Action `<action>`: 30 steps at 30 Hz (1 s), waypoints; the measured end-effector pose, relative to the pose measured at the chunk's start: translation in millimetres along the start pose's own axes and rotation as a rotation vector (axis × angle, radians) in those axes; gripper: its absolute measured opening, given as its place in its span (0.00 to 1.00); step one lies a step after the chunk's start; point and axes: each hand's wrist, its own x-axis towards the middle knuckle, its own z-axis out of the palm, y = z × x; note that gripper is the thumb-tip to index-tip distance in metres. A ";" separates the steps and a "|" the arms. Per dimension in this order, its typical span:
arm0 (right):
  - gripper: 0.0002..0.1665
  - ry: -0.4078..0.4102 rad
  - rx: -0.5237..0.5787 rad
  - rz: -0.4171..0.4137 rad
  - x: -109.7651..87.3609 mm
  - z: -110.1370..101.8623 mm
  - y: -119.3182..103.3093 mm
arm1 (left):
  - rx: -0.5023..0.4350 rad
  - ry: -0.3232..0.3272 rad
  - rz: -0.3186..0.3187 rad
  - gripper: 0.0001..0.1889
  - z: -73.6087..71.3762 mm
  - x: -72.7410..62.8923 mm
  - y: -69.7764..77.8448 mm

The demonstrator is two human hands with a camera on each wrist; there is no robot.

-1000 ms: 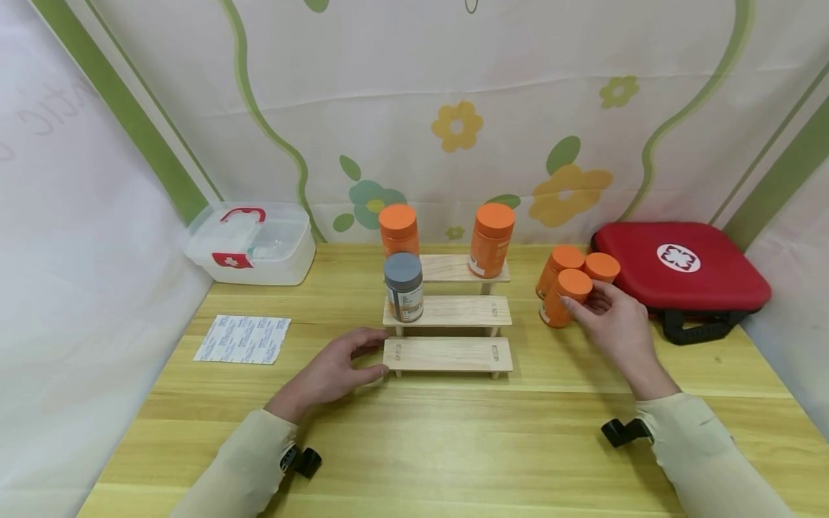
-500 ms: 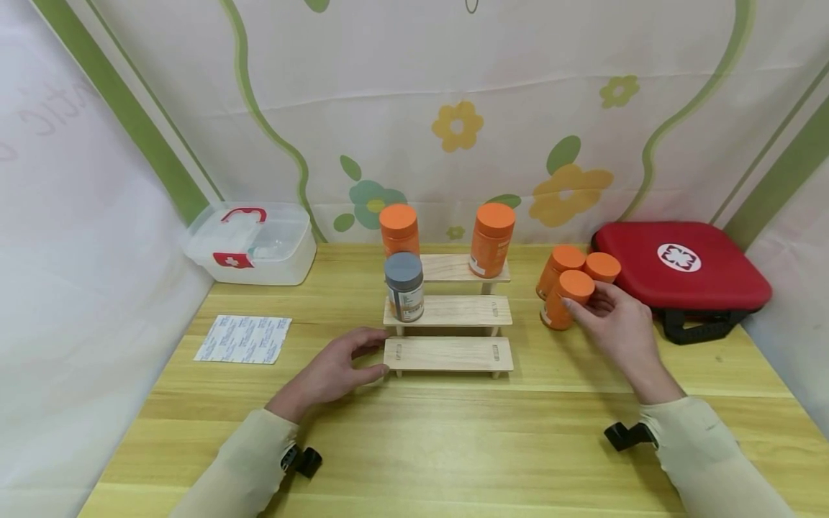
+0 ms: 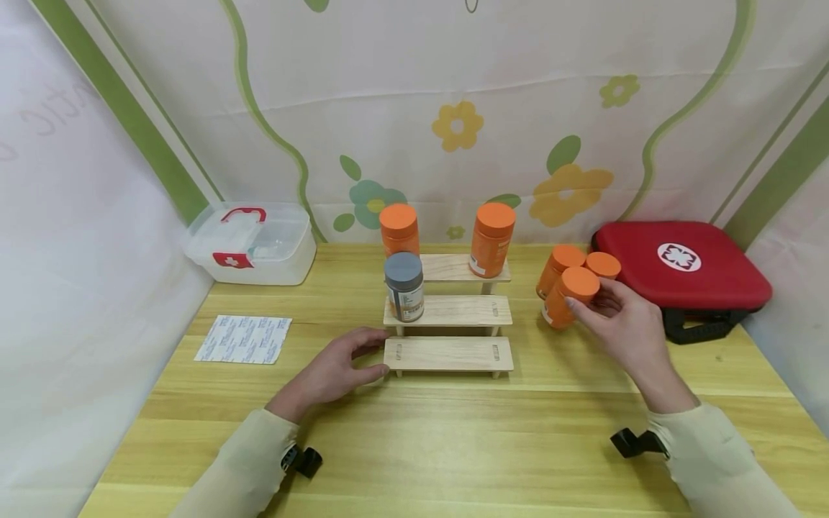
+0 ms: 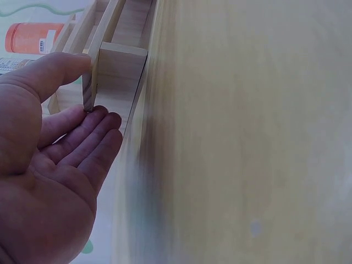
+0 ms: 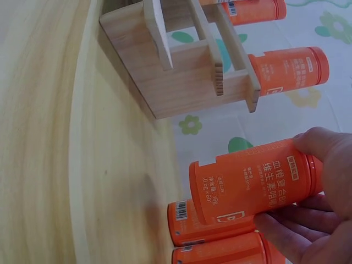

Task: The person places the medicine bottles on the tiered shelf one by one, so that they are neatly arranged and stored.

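My right hand [image 3: 624,327] pinches an orange pill bottle [image 3: 562,308] near its cap, between thumb and fingers. In the right wrist view the bottle [image 5: 247,179] shows white print and tilts over two more orange bottles [image 5: 220,225]. A three-step wooden stand [image 3: 447,354] is at the middle of the table. At the left end of its lowest step, my left hand [image 3: 337,367] grips the board [image 4: 89,88] by its edges with thumb and fingers. A grey-capped bottle [image 3: 404,288] occupies the middle step's left end. Orange bottles stand at the left [image 3: 399,226] and right [image 3: 492,241] of the top step.
A red first-aid case [image 3: 680,266] with a black handle lies at the back right, close to the bottles. At the back left is a clear plastic box [image 3: 281,252] with a red handle. A white printed sheet [image 3: 243,339] lies on the table's left side.
The orange bottle in my right hand has risen slightly, tilted and shifted a little to the right. My right wrist has moved to the right as well. My left hand has stayed on the stand.
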 end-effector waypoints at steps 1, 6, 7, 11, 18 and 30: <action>0.34 0.005 0.006 -0.008 -0.6 -0.7 -1.0 | 0.000 0.000 0.002 0.32 -0.1 0.0 0.0; 0.33 0.014 0.039 -0.041 -3.7 -4.3 -9.6 | -0.002 0.002 0.008 0.31 -0.5 -0.5 -0.1; 0.33 0.013 0.043 -0.045 -4.6 -5.2 -12.1 | 0.000 0.002 0.010 0.31 -0.5 -0.7 -0.2; 0.33 0.007 0.053 -0.055 -7.9 -8.3 -21.3 | 0.006 0.004 0.008 0.31 -0.5 -1.0 -0.9; 0.31 0.006 0.099 -0.093 -9.8 -9.8 -31.4 | 0.010 0.007 0.014 0.31 0.1 -1.6 -0.6; 0.32 0.010 0.174 -0.161 -10.6 -7.0 -47.7 | 0.003 0.003 0.021 0.31 -0.1 -1.9 -2.2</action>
